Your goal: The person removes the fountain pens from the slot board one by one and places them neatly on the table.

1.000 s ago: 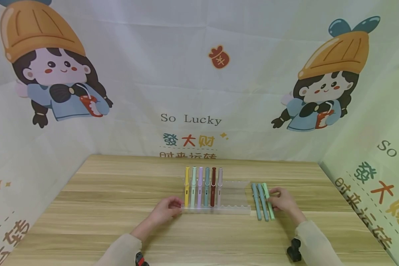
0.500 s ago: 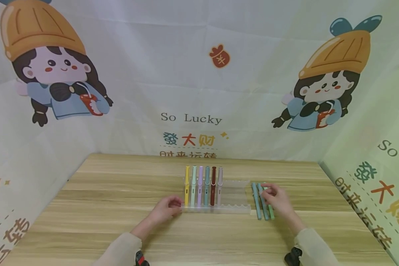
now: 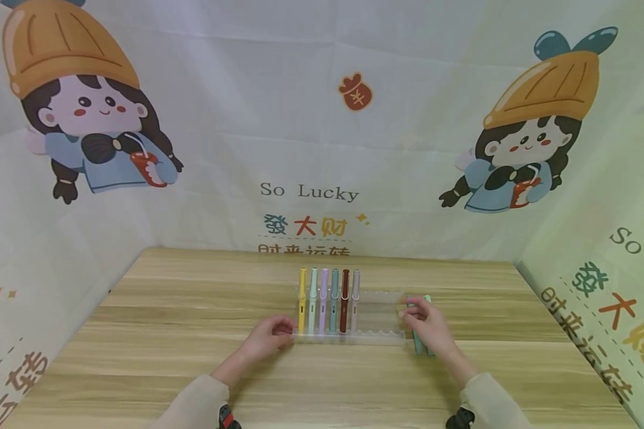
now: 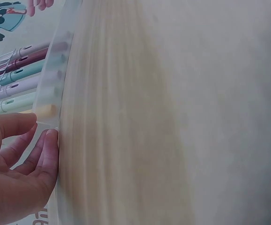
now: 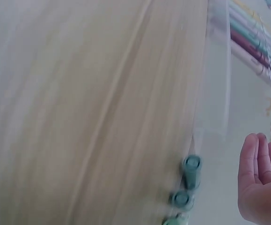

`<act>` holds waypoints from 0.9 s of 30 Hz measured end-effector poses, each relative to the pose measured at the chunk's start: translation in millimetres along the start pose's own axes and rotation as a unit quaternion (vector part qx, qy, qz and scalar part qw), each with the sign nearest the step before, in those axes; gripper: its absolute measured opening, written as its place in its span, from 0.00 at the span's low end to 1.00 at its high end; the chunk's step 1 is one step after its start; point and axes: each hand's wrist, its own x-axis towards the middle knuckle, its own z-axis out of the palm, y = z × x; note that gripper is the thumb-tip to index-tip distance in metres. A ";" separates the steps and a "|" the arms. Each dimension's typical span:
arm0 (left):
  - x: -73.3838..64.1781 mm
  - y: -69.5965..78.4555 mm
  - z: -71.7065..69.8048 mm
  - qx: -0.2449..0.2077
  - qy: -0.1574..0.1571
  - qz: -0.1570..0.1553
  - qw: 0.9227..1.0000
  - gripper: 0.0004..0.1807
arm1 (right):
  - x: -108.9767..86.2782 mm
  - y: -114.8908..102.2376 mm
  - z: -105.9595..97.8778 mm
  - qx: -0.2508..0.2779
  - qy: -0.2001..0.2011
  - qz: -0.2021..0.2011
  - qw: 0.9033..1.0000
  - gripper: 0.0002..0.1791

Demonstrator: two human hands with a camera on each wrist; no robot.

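In the head view, a clear plastic pen rack [image 3: 378, 338] holds a row of capped pens: yellow [image 3: 302, 301], mint [image 3: 313, 301], lilac [image 3: 324, 301], teal [image 3: 334, 301], dark red [image 3: 345, 301] and greyish pink [image 3: 355, 301]. My left hand [image 3: 271, 335] grips the rack's left end; the left wrist view has the thumb and fingers at its corner. My right hand [image 3: 429, 325] hovers by the rack's right end with nothing between its fingers. Two blue-green pens [image 5: 191, 164] and a light green pen [image 5: 176, 219] lie beneath it, mostly hidden in the head view.
The wooden table [image 3: 193, 286] reaches back to a printed cloth backdrop [image 3: 236, 131] that also covers both sides. The right part of the rack has unfilled notches.
My right hand has moved left from the light green pen, across the blue-green pens, to the rack's right end. The left hand and the racked pens have stayed put.
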 end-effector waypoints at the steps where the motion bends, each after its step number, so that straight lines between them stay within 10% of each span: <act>1: -0.7 -0.3 -0.5 -0.002 -0.002 0.005 1.000 0.11 | -0.5 -0.5 2.5 0.001 -0.002 -0.003 1.000 0.17; 6: 0.8 -12.9 -2.7 -0.012 -0.012 0.039 0.999 0.12 | 0.7 -3.1 15.5 0.023 -0.005 -0.004 1.000 0.17; 13: 1.6 -4.8 0.6 -0.002 0.001 -0.012 1.000 0.11 | 3.5 -10.4 36.8 0.033 0.011 -0.015 0.999 0.17; 27: 1.3 -4.5 0.0 -0.003 0.000 -0.013 1.000 0.11 | 12.1 -15.7 69.1 0.045 0.004 -0.055 0.997 0.24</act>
